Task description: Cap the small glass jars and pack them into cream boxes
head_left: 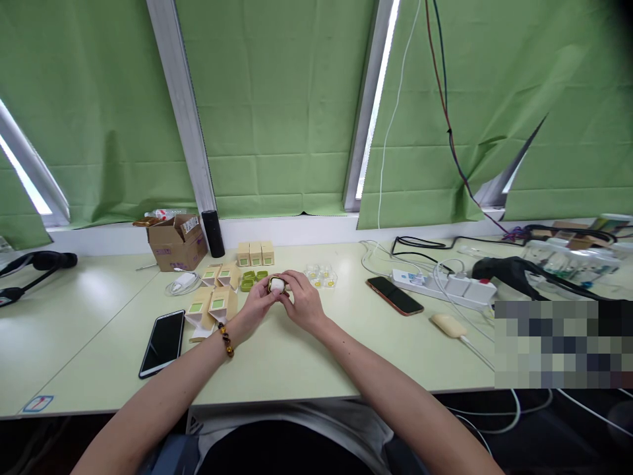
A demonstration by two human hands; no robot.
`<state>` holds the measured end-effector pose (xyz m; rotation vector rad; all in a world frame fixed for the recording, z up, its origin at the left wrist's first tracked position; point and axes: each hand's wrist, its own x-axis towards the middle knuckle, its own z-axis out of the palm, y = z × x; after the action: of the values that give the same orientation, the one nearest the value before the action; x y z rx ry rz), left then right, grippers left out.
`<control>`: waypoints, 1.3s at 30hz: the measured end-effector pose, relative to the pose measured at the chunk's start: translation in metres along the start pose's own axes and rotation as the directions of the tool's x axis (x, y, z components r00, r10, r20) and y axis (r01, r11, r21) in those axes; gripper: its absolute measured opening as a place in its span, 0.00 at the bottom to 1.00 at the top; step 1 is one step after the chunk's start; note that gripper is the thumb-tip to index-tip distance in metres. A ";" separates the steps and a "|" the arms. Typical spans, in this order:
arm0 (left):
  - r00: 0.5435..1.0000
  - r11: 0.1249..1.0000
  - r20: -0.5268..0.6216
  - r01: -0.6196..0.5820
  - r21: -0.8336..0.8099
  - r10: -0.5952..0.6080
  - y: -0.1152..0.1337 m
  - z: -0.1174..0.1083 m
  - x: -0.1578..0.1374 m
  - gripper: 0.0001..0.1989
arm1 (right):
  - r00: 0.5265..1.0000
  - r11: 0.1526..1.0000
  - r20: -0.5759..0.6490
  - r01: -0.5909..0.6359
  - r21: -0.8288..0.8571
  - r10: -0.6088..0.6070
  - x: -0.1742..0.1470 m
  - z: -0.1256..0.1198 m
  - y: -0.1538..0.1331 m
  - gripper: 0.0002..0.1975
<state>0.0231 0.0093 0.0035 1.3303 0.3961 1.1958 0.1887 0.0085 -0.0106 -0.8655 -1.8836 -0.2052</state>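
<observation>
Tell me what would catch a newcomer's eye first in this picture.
The green blinds come first, spanning the whole upper part of the view behind the pale table. Next, near the middle, the left hand and right hand together hold a small round whitish object. A dark beaded bracelet on the left wrist also stands out.

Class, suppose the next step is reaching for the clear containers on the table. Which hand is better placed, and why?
Probably the right hand: the clear containers are on its side, close by. The left hand is farther away, nearer the green pieces. Both hands hold the small white object.
</observation>
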 end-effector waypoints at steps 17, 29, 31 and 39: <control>0.898 0.666 0.025 -0.345 0.662 0.440 0.001 -0.019 -0.002 0.34 | 0.856 0.525 0.223 -0.470 0.709 0.466 0.009 0.005 0.003 0.26; 0.904 0.459 0.143 -0.334 0.823 0.402 -0.002 -0.016 -0.003 0.20 | 0.718 0.271 0.420 -0.633 0.725 0.555 0.009 0.008 0.008 0.28; 0.907 0.492 0.075 -0.292 0.820 0.414 -0.003 -0.017 -0.001 0.20 | 0.722 0.262 0.424 -0.628 0.733 0.547 0.009 0.006 0.008 0.27; 0.929 0.844 -0.267 -0.079 0.530 0.255 -0.007 -0.027 0.013 0.20 | 0.705 0.348 0.310 -0.622 0.701 0.638 0.013 0.001 0.019 0.24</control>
<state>0.0097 0.0358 -0.0054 1.6455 0.9054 1.5382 0.1971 0.0285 -0.0044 -0.8782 -1.2363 1.0424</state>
